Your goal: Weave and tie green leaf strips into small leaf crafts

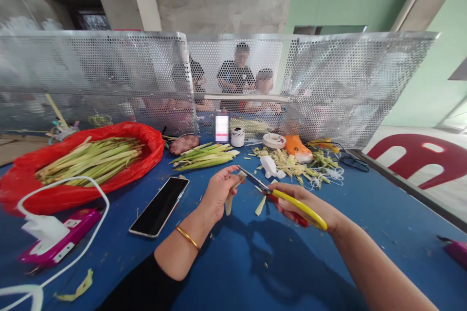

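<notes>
My left hand (pixel 223 187), with a gold bangle on its wrist, pinches a pale strip of husk (pixel 229 202) whose lower end hangs below the fingers. My right hand (pixel 297 204) grips yellow-and-red-handled scissors (pixel 301 208). Their blades point left and reach the strip near my left fingertips. A short piece of husk (pixel 260 205) shows just below the blades. Beyond my left hand lies a bunch of green and pale husk leaves (pixel 206 156). More long husk leaves (pixel 91 158) fill a red plastic bag (pixel 153 148) at the left.
A dark-screened phone (pixel 160 206) and a purple power strip (pixel 62 235) with a white cable lie left on the blue table (pixel 226 272). Husk scraps (pixel 295 170), a tape roll (pixel 274 141) and an orange packet (pixel 297 147) are right. A perforated metal screen (pixel 233 65) stands behind; people sit beyond.
</notes>
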A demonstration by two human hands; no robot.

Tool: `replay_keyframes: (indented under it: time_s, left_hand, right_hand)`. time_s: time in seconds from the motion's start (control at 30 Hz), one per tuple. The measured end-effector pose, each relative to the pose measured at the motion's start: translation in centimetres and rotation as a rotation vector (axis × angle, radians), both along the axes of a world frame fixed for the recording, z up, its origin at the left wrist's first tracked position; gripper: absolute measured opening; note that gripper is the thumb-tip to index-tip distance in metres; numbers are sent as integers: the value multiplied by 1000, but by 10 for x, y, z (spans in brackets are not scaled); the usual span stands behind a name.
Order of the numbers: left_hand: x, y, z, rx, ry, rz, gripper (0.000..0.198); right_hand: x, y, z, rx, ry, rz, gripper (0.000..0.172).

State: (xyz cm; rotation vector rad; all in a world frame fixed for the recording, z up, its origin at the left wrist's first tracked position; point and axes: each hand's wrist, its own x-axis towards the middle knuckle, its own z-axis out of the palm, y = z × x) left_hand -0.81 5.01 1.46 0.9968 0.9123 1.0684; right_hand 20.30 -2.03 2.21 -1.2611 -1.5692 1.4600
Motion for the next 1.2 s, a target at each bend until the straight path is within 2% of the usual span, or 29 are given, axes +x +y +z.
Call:
replay_keyframes:
  time_s: [0.2,0.3,0.37,0.43,0.5,0.6,0.7,0.77,0.83,0.93,1.0,1.03,1.13,1.2]
  left_hand:
    - [-1,3,-1,-26,15,4,46]
    - [-2,4,-2,-54,6,20,43]
    - [-2,4,-3,-76,-7,33,41]
    - [-2,5,-5,-115,-20,72,36]
    - [-3,7,-6,-158,-26,127,30]
    - [-5,10,-8,-158,1,192,21]
    - [-8,12,-7,-68,83,211,21]
    - [-10,13,-5,-20,120,230,24]
    - [-12,14,-3,-51,95,258,25]
    - [-16,16,-1,-190,-18,281,24]
    - [-17,18,0,-241,-65,297,23]
    - [-18,19,0,-248,-74,312,22]
    - [-19,21,0,-253,-97,351,17]
    - [-19,21,0,-259,-111,358,15]
  right_hand:
    - [-4,3,-1,-11,-3,-45,60]
    - [-4,5,-3,30,-30,-100,65]
    - [0,8,-3,112,-107,-191,68]
    - [9,10,-2,257,-338,-332,62]
    - [20,12,0,365,-725,-489,50]
    - [39,14,-3,286,-1236,-588,40]
    - [53,16,-14,163,-1397,-522,33]
    - [57,16,-22,130,-1444,-453,26]
    - [55,16,-25,112,-1484,-400,19]
    - [39,16,-17,247,-1480,-447,20]
    - [18,22,-9,447,-1337,-508,26]
    - [4,27,-5,524,-1217,-493,29]
    - [-42,50,-7,591,-1022,-272,25]
    - [-71,70,-16,577,-1007,-229,24]
